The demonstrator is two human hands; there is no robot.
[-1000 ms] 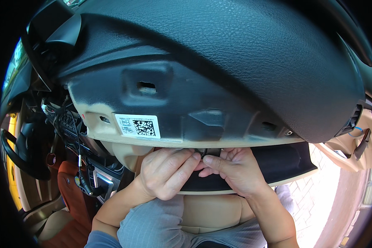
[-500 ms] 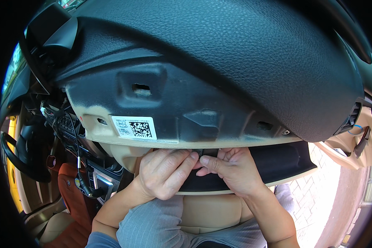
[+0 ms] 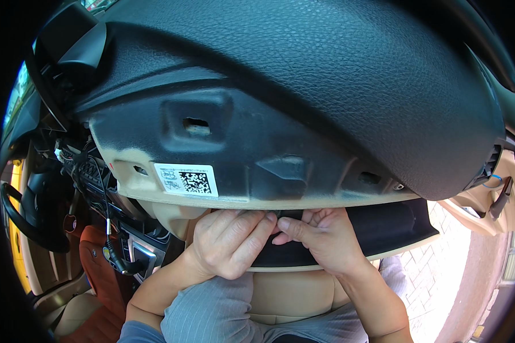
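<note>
Both hands meet under the lower edge of a stripped dashboard panel (image 3: 223, 154), over the open glove box (image 3: 383, 228) with its dark lining. My left hand (image 3: 232, 243) is closed, its thumb and index finger pinched together at the tips. My right hand (image 3: 329, 240) is closed too, with its thumb pressed toward the bent fingers, its tips almost touching the left ones. A small dark part (image 3: 292, 214) shows between the two hands, just below the panel edge. Fingers and the panel hide most of it, so its kind and what each hand grips cannot be told.
A black textured dashboard top (image 3: 349, 80) overhangs the panel. At left are exposed wiring (image 3: 91, 168), a hanging cable plug (image 3: 115, 260), the gear console (image 3: 143, 254) and a steering wheel (image 3: 26, 220). A beige door (image 3: 489, 211) stands open at right, with paving (image 3: 423, 263) outside.
The dashboard sits very slightly lower in the picture. Both hands keep nearly the same pinching pose and place, with only tiny finger shifts.
</note>
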